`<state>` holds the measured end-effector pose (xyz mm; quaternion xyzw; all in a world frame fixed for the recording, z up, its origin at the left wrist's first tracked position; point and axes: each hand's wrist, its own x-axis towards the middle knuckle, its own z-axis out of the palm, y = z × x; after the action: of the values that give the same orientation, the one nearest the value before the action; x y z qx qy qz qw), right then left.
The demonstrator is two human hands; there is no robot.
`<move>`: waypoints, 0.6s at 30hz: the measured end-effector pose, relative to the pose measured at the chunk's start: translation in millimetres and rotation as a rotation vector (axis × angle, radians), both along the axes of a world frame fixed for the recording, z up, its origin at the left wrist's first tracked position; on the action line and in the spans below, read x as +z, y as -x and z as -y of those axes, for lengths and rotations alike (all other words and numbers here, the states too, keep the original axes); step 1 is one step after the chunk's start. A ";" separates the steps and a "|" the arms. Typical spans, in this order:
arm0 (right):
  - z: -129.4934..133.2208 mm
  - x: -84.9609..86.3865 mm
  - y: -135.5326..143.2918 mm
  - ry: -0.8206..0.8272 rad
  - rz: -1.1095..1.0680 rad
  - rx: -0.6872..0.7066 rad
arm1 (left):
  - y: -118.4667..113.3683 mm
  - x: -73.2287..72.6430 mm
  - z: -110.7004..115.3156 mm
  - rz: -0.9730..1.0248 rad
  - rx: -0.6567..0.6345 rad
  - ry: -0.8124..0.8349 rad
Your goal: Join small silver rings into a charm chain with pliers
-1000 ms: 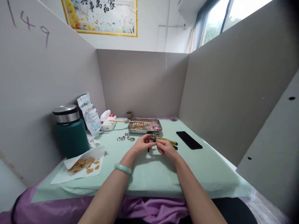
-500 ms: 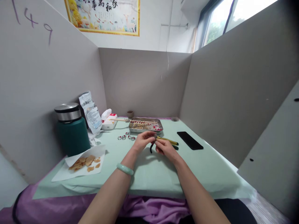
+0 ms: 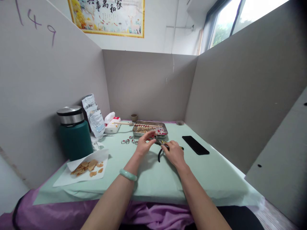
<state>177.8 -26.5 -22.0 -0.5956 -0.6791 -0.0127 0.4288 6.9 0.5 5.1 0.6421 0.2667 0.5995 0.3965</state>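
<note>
Left hand (image 3: 144, 144): pinching small beaded piece (image 3: 151, 137), just before metal tray (image 3: 137, 134). Right hand (image 3: 175, 154): grasping pliers (image 3: 159, 156), nearer the wearer than tray. Beaded rings (image 3: 125, 141) front-left of tray; black phone (image 3: 195, 145) right of it.

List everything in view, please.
Bottle: one, teal, left
Bag: one, silvery, left
Tissue pack: one, white, left
Paper: one, white, left
Chips: several, tan, on paper
Cup: one, brown, back
Tray: one, silver, back
Beads: many, mixed, in tray
Stick: one, tan, back
Rings: several, silver, centre
Pliers: one, black, right hand
Tool: one, yellow, centre
Phone: one, black, right
Dish: one, clear, back
Cloths: two, green above purple
Panels: several, grey, around
Poster: one, multicoloured, wall
Window: one, pale, right
Bangle: one, green, left wrist
Hands: two, bare, centre
</note>
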 end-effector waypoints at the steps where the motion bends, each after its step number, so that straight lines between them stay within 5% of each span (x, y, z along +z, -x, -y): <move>1: 0.1 0.4 1.0 -0.076 -0.008 0.012 | -0.7 0.3 2.0 -0.043 0.021 -0.023; 4: 1.1 4.8 5.2 -0.147 -0.197 0.197 | -4.1 0.1 7.7 -0.108 0.025 -0.077; 8: 1.1 7.8 10.4 0.030 -0.472 0.405 | -8.6 -1.2 11.2 -0.170 0.009 -0.068; 12: -0.5 4.5 11.7 0.070 -0.509 0.402 | -9.2 -2.0 8.3 -0.103 -0.080 0.022; 18: 2.3 2.7 15.2 -0.082 -0.233 0.349 | -8.6 -5.1 3.1 0.040 -0.170 0.175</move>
<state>162.5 -28.8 -19.3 -0.4483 -0.7167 0.1031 0.5241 15.6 -2.6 0.1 0.6132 0.2547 0.5508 0.5057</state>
